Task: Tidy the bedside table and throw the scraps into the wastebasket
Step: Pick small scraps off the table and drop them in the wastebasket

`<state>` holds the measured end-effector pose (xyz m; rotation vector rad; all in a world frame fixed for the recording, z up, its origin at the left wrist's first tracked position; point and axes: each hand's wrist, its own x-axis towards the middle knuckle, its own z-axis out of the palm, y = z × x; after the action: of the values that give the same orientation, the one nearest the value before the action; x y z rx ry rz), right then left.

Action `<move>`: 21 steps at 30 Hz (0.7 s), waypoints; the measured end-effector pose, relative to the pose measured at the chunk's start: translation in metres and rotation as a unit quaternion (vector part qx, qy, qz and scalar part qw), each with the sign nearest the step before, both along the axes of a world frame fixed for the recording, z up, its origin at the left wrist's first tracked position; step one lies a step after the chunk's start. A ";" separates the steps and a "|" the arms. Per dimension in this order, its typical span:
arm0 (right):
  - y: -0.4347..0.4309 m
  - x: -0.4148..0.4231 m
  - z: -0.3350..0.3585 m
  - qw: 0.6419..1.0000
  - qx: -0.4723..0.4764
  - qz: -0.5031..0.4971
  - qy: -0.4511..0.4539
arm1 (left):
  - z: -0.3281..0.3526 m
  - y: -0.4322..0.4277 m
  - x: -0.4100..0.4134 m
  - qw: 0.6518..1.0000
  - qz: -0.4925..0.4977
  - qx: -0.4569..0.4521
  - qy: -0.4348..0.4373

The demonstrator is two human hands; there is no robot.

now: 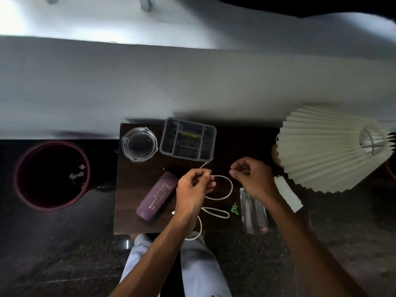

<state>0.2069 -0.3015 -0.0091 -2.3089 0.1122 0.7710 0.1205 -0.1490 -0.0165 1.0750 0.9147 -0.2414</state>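
A white cable (230,185) lies in loops on the dark bedside table (137,172). My left hand (194,187) pinches one loop of it above the table's middle. My right hand (252,174) hovers just to the right, fingers curled with thumb and forefinger pinched; I cannot tell if it holds the cable. A small green scrap (234,209) lies near the front. A white paper scrap (288,192) rests under the lamp's edge. The dark red wastebasket (52,175) stands on the floor to the left with white scraps inside.
A purple case (157,196) lies left of my left hand. A glass ashtray (139,144) and a grey organiser tray (188,139) sit at the back. A clear drinking glass (254,211) lies on its side at front right. A pleated lamp shade (330,146) overhangs the right side.
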 end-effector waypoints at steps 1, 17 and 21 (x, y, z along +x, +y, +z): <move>0.005 -0.004 0.006 1.000 0.010 -0.007 0.009 | 0.001 0.000 -0.001 1.000 -0.003 0.000 -0.002; 0.093 -0.049 0.029 0.943 0.251 -0.175 0.132 | -0.002 0.072 -0.029 0.998 0.027 0.032 -0.042; 0.116 -0.051 0.030 0.948 0.239 -0.166 0.130 | -0.006 0.111 -0.032 0.995 0.094 0.019 -0.010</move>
<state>0.1557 -0.1850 0.0206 -1.6681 0.3797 0.8160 0.0885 -0.0376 -0.0227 1.0174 1.0002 -0.0566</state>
